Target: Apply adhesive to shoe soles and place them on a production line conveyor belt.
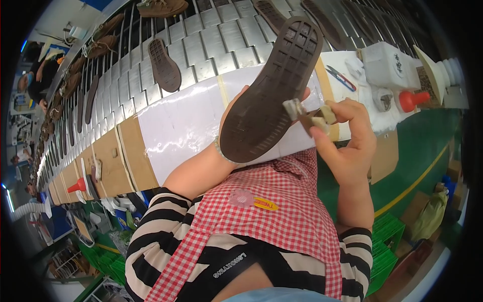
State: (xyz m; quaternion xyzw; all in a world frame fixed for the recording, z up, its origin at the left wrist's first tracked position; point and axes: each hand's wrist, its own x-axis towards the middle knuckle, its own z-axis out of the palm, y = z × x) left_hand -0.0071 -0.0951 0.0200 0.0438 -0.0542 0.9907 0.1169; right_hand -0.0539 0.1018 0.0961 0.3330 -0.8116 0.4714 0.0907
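A dark brown shoe sole (266, 98) stands tilted above the work surface, with its gridded heel at the far end and the wide forefoot nearest me. My left hand (230, 108) is wrapped round it from behind; the sole hides most of the palm, and some fingertips show past its right edge. Between the thumb and fingers of my right hand (354, 136) is a small brush (306, 121) with pale wrapping on its handle. Its whitish tip is blurred and lies at the sole's right edge; whether it touches cannot be made out.
Beyond the plastic-covered bench (186, 121), a metal slat conveyor (201, 50) carries loose soles (164, 65) and brown shoes (103, 46). At right are snips (342, 79), a white plastic container (387, 65) and a red nozzle (413, 100). Another person (43, 75) is at far left.
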